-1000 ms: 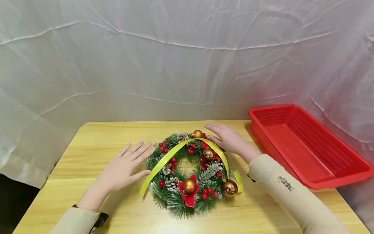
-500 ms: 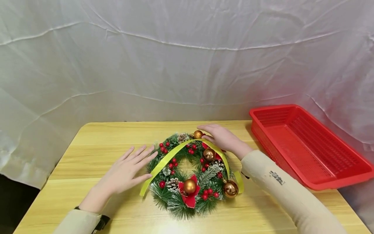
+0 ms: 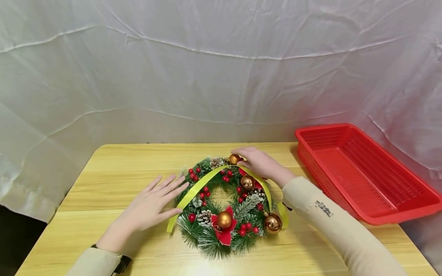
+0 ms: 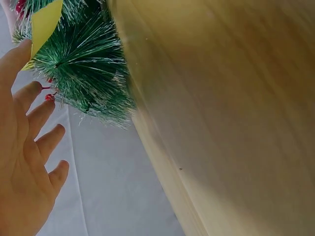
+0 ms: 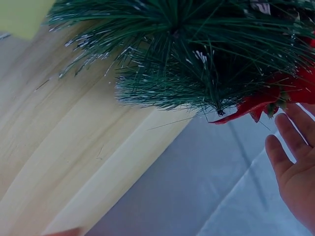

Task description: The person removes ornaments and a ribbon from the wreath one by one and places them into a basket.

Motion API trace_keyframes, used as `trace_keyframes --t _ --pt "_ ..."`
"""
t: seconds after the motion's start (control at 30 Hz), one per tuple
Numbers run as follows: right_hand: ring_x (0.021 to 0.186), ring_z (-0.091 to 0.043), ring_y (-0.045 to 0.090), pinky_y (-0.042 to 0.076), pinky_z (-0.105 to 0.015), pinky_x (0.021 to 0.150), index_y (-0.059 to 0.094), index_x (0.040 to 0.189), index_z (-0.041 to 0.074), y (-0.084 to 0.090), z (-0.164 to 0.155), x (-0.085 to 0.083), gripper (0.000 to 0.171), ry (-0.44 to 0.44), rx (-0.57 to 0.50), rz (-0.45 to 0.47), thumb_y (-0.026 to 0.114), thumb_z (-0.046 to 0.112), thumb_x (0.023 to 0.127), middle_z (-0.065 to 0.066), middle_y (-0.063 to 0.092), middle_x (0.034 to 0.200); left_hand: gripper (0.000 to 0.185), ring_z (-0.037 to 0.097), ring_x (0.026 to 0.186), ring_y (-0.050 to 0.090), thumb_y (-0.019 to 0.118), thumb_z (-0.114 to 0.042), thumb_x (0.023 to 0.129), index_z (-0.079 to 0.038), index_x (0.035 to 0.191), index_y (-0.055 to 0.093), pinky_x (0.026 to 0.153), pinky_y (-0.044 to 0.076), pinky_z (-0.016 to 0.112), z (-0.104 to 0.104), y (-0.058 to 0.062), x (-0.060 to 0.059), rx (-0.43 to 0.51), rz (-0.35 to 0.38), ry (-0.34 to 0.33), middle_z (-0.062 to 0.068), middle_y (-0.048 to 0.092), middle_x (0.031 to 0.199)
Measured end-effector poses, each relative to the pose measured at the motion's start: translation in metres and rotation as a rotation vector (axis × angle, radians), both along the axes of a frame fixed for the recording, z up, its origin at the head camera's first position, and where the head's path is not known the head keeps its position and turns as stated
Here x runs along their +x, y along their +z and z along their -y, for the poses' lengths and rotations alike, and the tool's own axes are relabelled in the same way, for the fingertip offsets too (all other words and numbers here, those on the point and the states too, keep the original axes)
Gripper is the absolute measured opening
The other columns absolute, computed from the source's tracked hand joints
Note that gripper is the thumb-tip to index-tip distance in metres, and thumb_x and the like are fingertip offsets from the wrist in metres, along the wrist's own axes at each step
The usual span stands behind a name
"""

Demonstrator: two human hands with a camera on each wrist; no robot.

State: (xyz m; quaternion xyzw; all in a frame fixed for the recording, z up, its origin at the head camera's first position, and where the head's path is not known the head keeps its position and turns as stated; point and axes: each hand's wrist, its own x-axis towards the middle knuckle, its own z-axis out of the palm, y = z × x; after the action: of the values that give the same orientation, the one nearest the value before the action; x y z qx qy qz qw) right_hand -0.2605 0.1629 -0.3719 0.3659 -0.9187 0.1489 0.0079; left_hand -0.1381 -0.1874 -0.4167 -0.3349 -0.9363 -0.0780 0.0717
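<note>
A green Christmas wreath point(image 3: 210, 245) lies on the wooden table, trimmed with red berries, pine cones, red flowers and gold balls. A yellow ribbon point(image 3: 197, 186) arches across it from left to upper right. My left hand point(image 3: 146, 207) is spread at the wreath's left side, its thumb right at the ribbon and its fingertips at the outer needles. In the left wrist view those fingers point(image 4: 49, 142) extend loosely beside the greenery. At the upper right edge, my right hand point(image 3: 259, 163) reaches over the wreath by a gold ball point(image 3: 234, 159); its fingers point(image 5: 291, 135) are extended below a red flower point(image 5: 290, 91).
A red plastic basket point(image 3: 348, 172) stands at the right of the wooden table point(image 3: 114, 172), its near end past the table's edge. A grey-white cloth point(image 3: 207, 76) hangs behind. The right sleeve point(image 3: 331, 218) crosses the table beside the basket.
My right hand has moved left and closer over the wreath's upper right edge. My left hand has shifted slightly right toward the wreath, which has hardly moved.
</note>
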Motion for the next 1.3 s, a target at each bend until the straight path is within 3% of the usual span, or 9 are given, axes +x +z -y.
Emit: trace_keyframes --t 0.27,0.73,1.3 --pt "0.124 -0.031 0.049 0.036 -0.046 0.106 0.054 0.133 0.004 -0.003 0.002 -0.001 0.04 0.017 -0.012 -0.004 0.061 0.014 0.095 -0.013 0.056 0.132 0.07 0.022 0.144 0.014 0.045 -0.057 0.094 -0.025 0.153 0.025 0.116 0.006 0.048 -0.003 -0.002 0.001 0.01 -0.026 -0.023 0.001 0.025 0.156" --pt "0.122 -0.029 0.049 0.038 -0.043 0.105 0.054 0.13 0.003 0.0 0.002 -0.001 0.036 0.001 -0.038 -0.011 0.059 0.013 0.095 -0.013 0.055 0.129 0.071 0.021 0.144 0.014 0.045 -0.058 0.094 -0.025 0.153 0.024 0.116 0.006 0.048 -0.003 -0.005 -0.002 0.017 -0.028 -0.029 0.001 0.025 0.156" --pt "0.112 -0.027 0.052 0.044 -0.041 0.098 0.056 0.126 0.001 0.009 0.004 0.0 0.037 0.014 -0.111 -0.145 0.065 0.012 0.092 -0.013 0.057 0.119 0.071 0.021 0.144 0.014 0.046 -0.057 0.094 -0.024 0.153 0.024 0.116 0.004 0.046 -0.004 -0.004 -0.003 0.019 -0.026 -0.037 0.0 0.024 0.157"
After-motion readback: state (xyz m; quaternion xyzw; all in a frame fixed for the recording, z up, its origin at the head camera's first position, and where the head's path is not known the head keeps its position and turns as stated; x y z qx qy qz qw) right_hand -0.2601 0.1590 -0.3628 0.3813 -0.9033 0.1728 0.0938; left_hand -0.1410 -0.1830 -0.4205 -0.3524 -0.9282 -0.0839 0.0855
